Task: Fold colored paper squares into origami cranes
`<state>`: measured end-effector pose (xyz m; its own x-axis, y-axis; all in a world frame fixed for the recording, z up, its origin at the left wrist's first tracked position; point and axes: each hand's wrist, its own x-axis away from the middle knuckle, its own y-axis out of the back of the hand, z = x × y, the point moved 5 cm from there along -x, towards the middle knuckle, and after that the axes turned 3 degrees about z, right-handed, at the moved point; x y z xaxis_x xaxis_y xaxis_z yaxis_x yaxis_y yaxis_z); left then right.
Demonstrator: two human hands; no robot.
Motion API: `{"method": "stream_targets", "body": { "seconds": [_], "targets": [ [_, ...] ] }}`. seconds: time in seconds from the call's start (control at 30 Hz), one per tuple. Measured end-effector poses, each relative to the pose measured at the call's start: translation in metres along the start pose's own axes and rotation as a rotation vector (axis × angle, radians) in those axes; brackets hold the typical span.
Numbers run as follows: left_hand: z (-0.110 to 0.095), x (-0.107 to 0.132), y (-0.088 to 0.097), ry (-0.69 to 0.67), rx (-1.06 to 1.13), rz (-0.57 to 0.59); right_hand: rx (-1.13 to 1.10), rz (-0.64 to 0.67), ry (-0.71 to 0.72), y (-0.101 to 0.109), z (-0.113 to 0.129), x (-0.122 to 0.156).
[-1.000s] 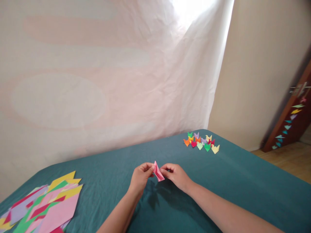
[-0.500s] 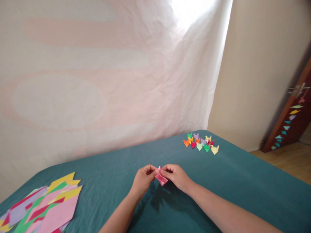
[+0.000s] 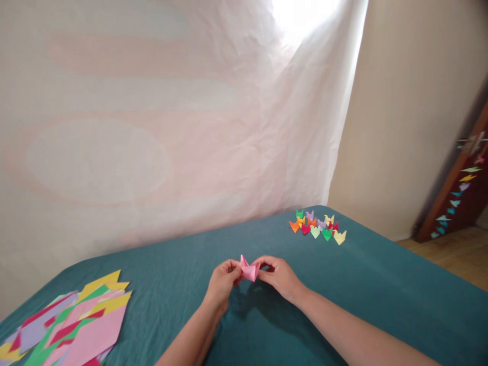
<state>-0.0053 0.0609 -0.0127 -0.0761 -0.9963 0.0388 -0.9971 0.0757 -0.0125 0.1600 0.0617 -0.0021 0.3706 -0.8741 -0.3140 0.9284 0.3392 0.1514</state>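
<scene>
Between my two hands, raised a little over the green tablecloth, is a small folded pink origami paper (image 3: 249, 272) with a pointed tip sticking up on its left side. My left hand (image 3: 224, 279) pinches its left edge between thumb and fingers. On the other side, my right hand (image 3: 277, 274) has thumb and index finger closed on the right edge. The fingertips cover parts of the folds.
At the left lies a pile of coloured paper sheets (image 3: 95, 330). Several small folded paper birds (image 3: 314, 232) stand in rows near the table's far right corner. A pale cloth (image 3: 190, 127) hangs behind the table (image 3: 171, 264). A door (image 3: 457, 203) with hanging paper shapes is at the right.
The pink paper has been turned and spread between my hands, its tip now pointing up at the left. Both hands stay in nearly the same place. The view has shifted slightly.
</scene>
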Motion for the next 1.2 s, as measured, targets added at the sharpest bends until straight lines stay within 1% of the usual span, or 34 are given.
{"method": "stream_targets", "body": {
  "seconds": [0.13,0.23,0.37,0.43,0.53,0.6,0.67,0.8,0.9,0.97,1.03,1.2],
  "targets": [
    [0.005,0.005,-0.012,0.069,0.063,0.058,-0.010,-0.010,0.008,0.001,-0.002,0.000],
    [0.000,0.009,-0.016,0.075,0.110,0.091,-0.043,-0.001,-0.001,0.001,-0.003,0.000],
    [-0.012,0.013,-0.016,0.018,0.190,0.188,-0.126,-0.006,-0.068,0.000,-0.009,-0.001],
    [-0.016,0.013,-0.016,-0.026,0.168,0.241,-0.162,-0.002,-0.099,-0.001,-0.012,-0.001],
    [-0.018,0.010,-0.015,-0.094,0.088,0.271,-0.169,0.007,-0.121,-0.001,-0.016,-0.001],
    [-0.016,0.007,-0.014,-0.122,0.040,0.263,-0.162,-0.003,-0.131,0.000,-0.019,-0.001],
    [-0.014,0.004,-0.011,-0.130,-0.017,0.219,-0.143,-0.051,-0.130,0.003,-0.020,-0.002],
    [-0.010,0.000,0.001,-0.132,-0.173,0.041,-0.081,-0.205,-0.099,0.013,-0.017,-0.001],
    [-0.009,-0.001,0.007,-0.143,-0.230,-0.036,0.010,-0.266,-0.039,0.015,-0.008,0.002],
    [-0.008,-0.001,0.008,-0.146,-0.242,-0.049,0.068,-0.263,0.002,0.013,-0.002,0.003],
    [-0.006,-0.001,0.006,-0.145,-0.253,-0.044,0.080,-0.231,0.019,0.009,0.000,0.004],
    [-0.003,-0.001,-0.001,-0.142,-0.267,0.011,0.051,-0.177,-0.028,0.006,-0.007,0.001]
  ]
}}
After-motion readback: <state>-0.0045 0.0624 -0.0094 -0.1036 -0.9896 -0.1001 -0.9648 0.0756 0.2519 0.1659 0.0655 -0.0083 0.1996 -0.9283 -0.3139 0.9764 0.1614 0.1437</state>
